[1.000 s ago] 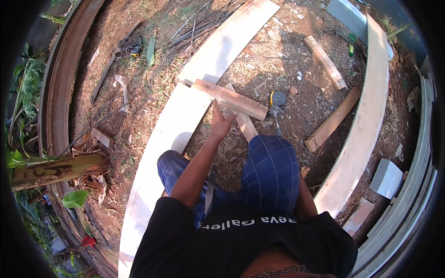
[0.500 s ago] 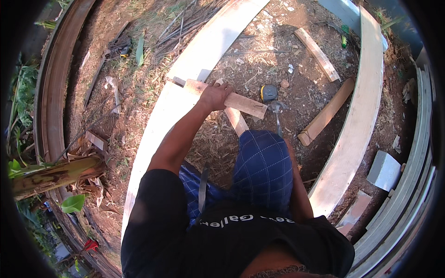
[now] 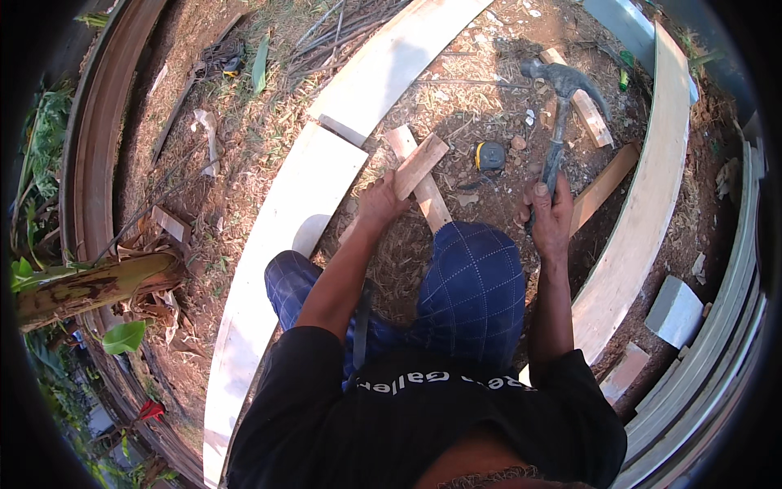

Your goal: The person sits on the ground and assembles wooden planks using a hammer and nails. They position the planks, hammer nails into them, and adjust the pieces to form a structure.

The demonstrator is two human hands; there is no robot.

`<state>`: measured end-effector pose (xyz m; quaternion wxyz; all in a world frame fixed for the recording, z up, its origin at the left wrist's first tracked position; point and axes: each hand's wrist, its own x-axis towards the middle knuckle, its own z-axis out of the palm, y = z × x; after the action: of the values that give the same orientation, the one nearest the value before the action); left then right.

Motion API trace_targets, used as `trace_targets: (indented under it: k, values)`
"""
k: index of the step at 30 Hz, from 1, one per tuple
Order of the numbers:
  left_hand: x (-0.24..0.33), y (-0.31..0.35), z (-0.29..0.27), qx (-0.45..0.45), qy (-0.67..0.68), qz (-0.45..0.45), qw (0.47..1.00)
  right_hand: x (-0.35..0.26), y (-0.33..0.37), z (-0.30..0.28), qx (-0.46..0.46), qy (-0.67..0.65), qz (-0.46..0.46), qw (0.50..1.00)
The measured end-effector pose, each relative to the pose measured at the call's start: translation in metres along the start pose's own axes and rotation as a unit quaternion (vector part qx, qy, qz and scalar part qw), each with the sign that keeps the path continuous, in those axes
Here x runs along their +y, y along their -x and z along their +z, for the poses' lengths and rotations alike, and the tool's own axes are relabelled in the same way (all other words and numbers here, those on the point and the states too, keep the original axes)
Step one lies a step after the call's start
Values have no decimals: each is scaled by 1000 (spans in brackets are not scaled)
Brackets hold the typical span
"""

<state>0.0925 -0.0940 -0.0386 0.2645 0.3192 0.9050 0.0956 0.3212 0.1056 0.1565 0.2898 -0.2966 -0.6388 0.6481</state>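
My left hand [image 3: 381,201] is closed on the lower end of a short wooden block [image 3: 422,165], which slants up to the right. Beneath that block a second wooden piece [image 3: 429,198] runs from beside my knee toward the joint in the long board, crossing under it. My right hand [image 3: 551,213] grips the handle of a claw hammer [image 3: 562,102], raised with its head away from me. The long pale board [image 3: 303,183] on the left has a gap where two lengths meet, close to my left hand.
A black and yellow tape measure [image 3: 489,156] lies between my hands. Right of it are two wood offcuts, one [image 3: 603,186] partly behind my right hand. Another long board [image 3: 643,220] curves along the right, with a grey block [image 3: 675,311] beyond. Sticks [image 3: 346,37] lie at the far left.
My right hand has come up from beside my knee with the hammer. My left hand has drawn the block back off the board and turned it to slant upward right.
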Motion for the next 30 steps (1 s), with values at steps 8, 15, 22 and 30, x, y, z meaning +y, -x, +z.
trace_targets:
  k: [8,15,22,30]
  values:
    - [20,8,-21,-74,25,-69,995,-50,-48,46,77,-95,-262,957]
    - [23,-14,-38,-59,25,-22,998,87,-37,19,-201,341,129,909]
    - [13,3,-8,-32,31,-38,998,-102,-76,57,7,-57,-215,975]
    - [16,4,-7,-52,51,-20,997,91,-46,13,-177,322,133,920]
